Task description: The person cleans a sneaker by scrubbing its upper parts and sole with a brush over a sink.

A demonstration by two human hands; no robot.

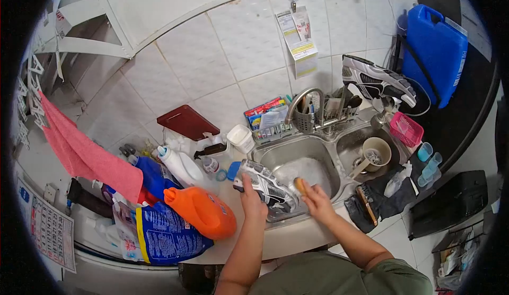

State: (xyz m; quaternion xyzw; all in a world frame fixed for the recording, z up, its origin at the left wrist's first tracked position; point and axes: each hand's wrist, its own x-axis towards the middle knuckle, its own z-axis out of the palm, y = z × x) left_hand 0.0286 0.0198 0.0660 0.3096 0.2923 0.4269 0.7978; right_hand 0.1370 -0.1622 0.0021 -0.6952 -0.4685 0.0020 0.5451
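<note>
A grey, white and black sneaker [273,190] is held at the near left edge of the left sink basin [323,162]. My left hand [254,204] is closed around one end of it, thumb up along its side. My right hand [317,202] is closed on a small scrub brush [300,185] with a tan back and a pale side turned toward the shoe. Brush and sneaker are close together; whether they touch I cannot tell. Whitish suds or cloudy water [313,172] lie in the basin. The matching sneaker [379,80] rests behind the faucet, at the back right.
An orange jug [204,213], a blue detergent bag [172,234] and a white bottle [180,166] crowd the left counter. A beige dipper [375,154] sits in the right basin. The faucet [307,96] arches behind the basins. A wooden-backed brush [367,206] lies at right.
</note>
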